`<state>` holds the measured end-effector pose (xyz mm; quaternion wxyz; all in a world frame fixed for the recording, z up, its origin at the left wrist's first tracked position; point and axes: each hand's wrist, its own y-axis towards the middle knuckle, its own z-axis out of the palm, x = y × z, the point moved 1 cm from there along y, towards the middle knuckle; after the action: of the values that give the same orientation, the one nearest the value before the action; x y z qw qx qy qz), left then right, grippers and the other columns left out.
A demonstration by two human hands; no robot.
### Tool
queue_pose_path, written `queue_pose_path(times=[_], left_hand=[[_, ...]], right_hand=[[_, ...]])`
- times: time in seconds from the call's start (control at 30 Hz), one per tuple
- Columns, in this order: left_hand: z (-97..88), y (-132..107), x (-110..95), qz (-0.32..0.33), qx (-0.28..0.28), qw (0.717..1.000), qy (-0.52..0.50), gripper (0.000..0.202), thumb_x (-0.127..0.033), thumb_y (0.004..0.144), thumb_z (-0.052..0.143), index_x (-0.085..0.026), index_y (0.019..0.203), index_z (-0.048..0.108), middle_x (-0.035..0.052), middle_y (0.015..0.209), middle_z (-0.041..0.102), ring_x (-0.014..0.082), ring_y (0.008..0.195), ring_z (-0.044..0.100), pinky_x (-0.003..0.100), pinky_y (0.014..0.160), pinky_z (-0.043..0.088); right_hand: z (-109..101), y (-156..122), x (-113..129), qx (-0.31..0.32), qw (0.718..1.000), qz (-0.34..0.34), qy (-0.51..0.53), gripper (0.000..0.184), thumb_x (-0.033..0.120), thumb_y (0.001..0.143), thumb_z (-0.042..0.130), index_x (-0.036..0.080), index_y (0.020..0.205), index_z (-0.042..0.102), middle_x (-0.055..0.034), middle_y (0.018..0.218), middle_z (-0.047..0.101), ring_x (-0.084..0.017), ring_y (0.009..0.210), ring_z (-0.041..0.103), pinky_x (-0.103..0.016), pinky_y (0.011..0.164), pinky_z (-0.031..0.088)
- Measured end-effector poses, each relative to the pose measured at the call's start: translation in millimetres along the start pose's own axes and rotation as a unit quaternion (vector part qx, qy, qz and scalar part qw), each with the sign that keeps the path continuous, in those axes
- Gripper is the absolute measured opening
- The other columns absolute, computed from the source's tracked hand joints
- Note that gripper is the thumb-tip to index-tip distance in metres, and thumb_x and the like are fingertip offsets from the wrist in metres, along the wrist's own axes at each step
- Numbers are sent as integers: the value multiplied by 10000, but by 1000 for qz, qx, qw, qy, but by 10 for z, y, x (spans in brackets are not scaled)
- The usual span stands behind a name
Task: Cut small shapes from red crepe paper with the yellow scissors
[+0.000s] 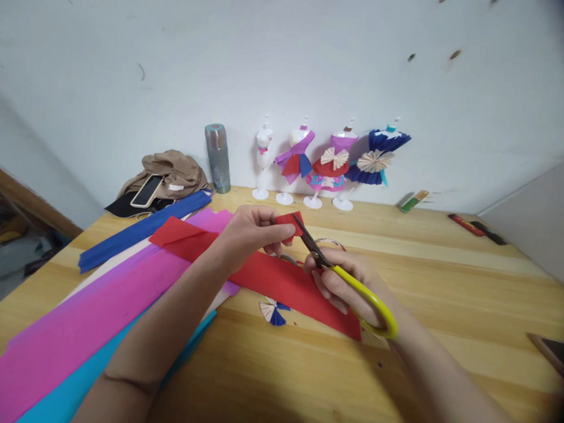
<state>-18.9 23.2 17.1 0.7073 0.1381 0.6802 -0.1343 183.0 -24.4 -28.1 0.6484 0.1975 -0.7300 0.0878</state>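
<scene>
My left hand (259, 230) pinches a small folded piece of red paper (288, 224) above the middle of the table. In my right hand (342, 278) is a pair of scissors (367, 296) with yellow handles and dark blades, whose tips lie against the red piece. The blades look nearly closed. Below both hands stretches a long red paper strip (302, 286). A small pleated cream and blue paper fan (274, 312) lies just in front of that strip. Behind my right hand, a round roll (331, 243) is partly hidden.
Magenta paper (91, 303), cyan paper (88, 368) and blue paper (145, 227) spread across the left side. Against the wall stand a thermos (217, 159) and several mini mannequins in paper dresses (333, 161). A phone (147, 190) rests by brown cloth (171, 172); a red-black cutter (476, 228) lies far right.
</scene>
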Motion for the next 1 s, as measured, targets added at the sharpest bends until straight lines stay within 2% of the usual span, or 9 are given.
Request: queue_pose_path(times=[0.17,0.3,0.47,0.63,0.8,1.0], left_hand=[[4,-26,-34,8,-18,1000,8,243,-347,682,759,-127,620,677,7,528,639,68,480,569,177,507,442],[15,-13,-25,7,-25,1000,0,228,-324,680,750,-130,597,664,3,522,634,65,466,559,179,495,433],[21,14,8,5,-24,1000,5,206,-304,669,746,-127,602,665,11,555,655,62,469,562,177,490,435],[38,0,19,3,-26,1000,-10,193,-289,693,733,-127,613,662,5,560,656,60,466,560,178,494,438],[73,-58,-21,8,-36,999,-33,194,-274,732,718,-127,620,659,3,580,658,49,482,558,171,514,438],[40,-9,13,4,-12,999,-35,220,-310,690,738,-127,594,664,15,555,655,68,463,571,178,478,430]], right_hand=[[1,5,-8,-5,1000,-3,-12,433,618,890,604,186,912,621,44,587,483,-66,407,327,-249,366,214],[-9,19,-21,24,1000,-9,-17,403,595,901,605,193,910,621,45,589,490,-67,410,338,-236,360,236],[22,-2,11,-10,1000,-2,-14,385,569,903,616,187,949,631,47,583,484,-66,407,319,-241,363,230],[50,-11,16,-10,1000,3,1,383,573,894,625,191,912,631,48,582,484,-64,412,315,-245,372,226],[50,-3,-6,-11,1000,-6,4,423,604,895,614,185,951,635,53,584,484,-63,397,309,-249,360,211],[38,2,-12,-6,1000,-2,19,417,598,883,639,185,940,641,56,578,491,-59,387,326,-237,345,212]])
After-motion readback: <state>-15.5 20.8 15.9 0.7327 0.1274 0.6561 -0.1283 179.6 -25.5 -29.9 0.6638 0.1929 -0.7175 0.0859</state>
